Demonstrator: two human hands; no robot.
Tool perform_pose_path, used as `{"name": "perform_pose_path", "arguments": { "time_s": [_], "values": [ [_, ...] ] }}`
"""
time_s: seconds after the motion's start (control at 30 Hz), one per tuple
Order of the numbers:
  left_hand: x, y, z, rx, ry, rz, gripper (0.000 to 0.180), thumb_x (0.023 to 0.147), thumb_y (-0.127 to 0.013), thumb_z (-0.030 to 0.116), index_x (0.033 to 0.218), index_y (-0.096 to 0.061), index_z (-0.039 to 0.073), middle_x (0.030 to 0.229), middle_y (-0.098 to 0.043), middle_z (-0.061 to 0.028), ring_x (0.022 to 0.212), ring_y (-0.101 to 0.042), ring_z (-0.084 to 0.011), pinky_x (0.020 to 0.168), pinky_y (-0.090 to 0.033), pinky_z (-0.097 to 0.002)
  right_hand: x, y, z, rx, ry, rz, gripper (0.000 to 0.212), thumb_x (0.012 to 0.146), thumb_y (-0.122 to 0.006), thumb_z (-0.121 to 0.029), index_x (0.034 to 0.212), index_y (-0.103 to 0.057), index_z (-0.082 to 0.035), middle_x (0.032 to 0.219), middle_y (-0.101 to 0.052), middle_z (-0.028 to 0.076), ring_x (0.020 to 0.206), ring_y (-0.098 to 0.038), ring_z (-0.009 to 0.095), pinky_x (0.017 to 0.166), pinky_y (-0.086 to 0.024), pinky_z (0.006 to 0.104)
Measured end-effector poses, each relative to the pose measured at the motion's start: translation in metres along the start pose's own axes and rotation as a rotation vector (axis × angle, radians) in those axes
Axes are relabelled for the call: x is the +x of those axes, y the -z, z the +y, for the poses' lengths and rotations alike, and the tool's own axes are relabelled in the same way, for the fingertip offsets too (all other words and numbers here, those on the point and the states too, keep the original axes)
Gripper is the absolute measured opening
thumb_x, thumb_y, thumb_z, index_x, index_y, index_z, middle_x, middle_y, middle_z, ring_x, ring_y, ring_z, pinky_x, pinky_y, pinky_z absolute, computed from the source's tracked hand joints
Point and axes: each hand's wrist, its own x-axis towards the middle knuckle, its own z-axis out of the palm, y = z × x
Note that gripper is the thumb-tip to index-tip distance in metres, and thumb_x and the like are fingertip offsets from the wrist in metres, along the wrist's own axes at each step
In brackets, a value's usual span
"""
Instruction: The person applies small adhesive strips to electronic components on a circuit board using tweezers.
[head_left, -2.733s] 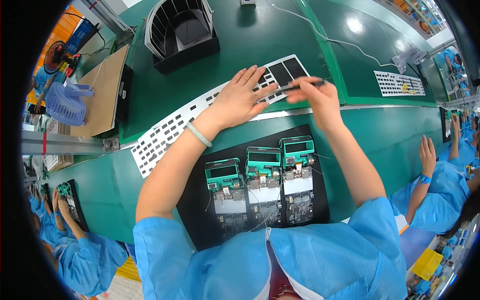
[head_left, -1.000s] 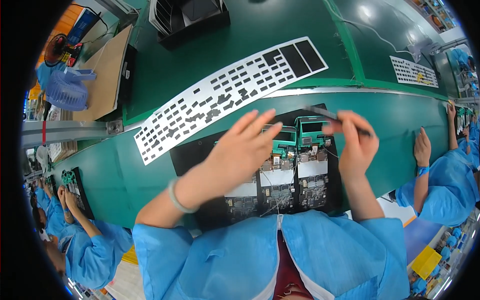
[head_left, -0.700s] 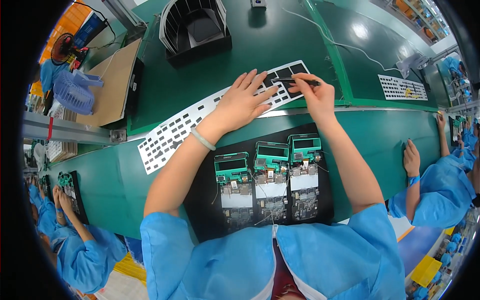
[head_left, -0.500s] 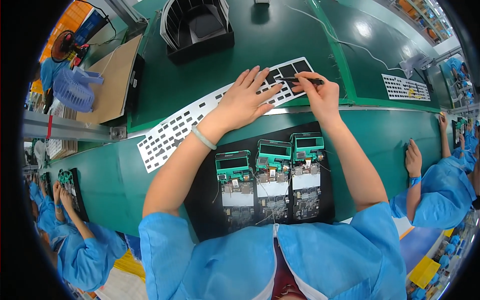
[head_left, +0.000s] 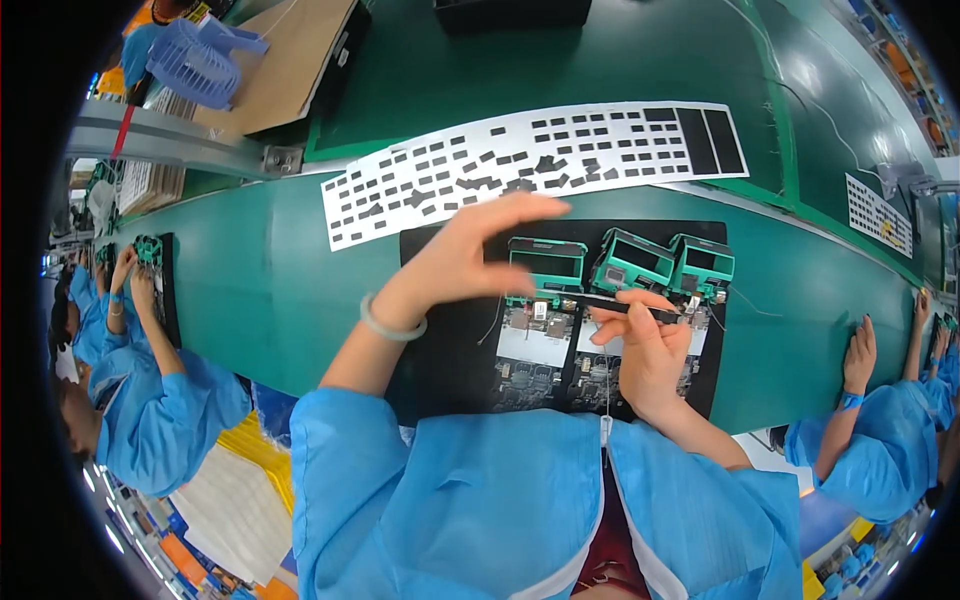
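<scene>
Black tweezers (head_left: pixel 610 302): seen pinched between thumb and fingers of right hand (head_left: pixel 648 352), over the assemblies on the near side of the bench, pointed left along the near edge of left green frame (head_left: pixel 547 268). Could not tell whether touching at the tip, nor whether gripping anything there. Saw left hand (head_left: pixel 455 252) raised just left of that frame, thumb and fingers spread apart in a curve; noted pale bracelet (head_left: pixel 392 325) on its wrist. Counted three frames in a row on black mat (head_left: pixel 450 350), including middle green frame (head_left: pixel 633 262), turned askew, and right green frame (head_left: pixel 703 262); found circuit boards (head_left: pixel 530 385) on their near side, partly hidden at right. Observed white sheet (head_left: pixel 535 150) lying farther off on green bench (head_left: pixel 300 230), stretched left to right, dotted with small black patches, some crooked and bunched midway, with two large black strips (head_left: pixel 712 142) at right end. Spotted black box (head_left: pixel 510 14) at far edge, purple fan (head_left: pixel 195 62) far left. Recorded co-worker's hand (head_left: pixel 859 355) at right.
</scene>
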Motion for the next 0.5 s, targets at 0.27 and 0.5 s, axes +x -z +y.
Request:
{"name": "perform_pose_path", "arguments": {
  "time_s": [0.27,0.5],
  "values": [
    [-0.025,-0.009,0.012,0.080,0.106,-0.015,0.077,0.049,-0.077,0.013,0.118,-0.045,0.003,0.121,-0.047,-0.0109,0.111,-0.044,-0.0261,0.094,-0.034,-0.0350,-0.006,0.000,0.006,-0.096,0.106,0.021,0.020,0.084,-0.049,-0.013,0.095,-0.053,0.004,0.077,-0.059,0.014,0.059,-0.060,0.020,0.063,-0.046,0.0288],
    [-0.028,-0.009,0.007,0.072,0.093,0.002,0.073,0.052,-0.075,0.010,0.117,-0.045,0.003,0.119,-0.049,-0.0098,0.110,-0.045,-0.0259,0.094,-0.035,-0.0350,-0.007,0.000,0.008,-0.104,0.100,0.026,0.021,0.084,-0.049,-0.013,0.095,-0.054,0.004,0.078,-0.060,0.016,0.060,-0.060,0.020,0.065,-0.045,0.0281]
  ]
}}
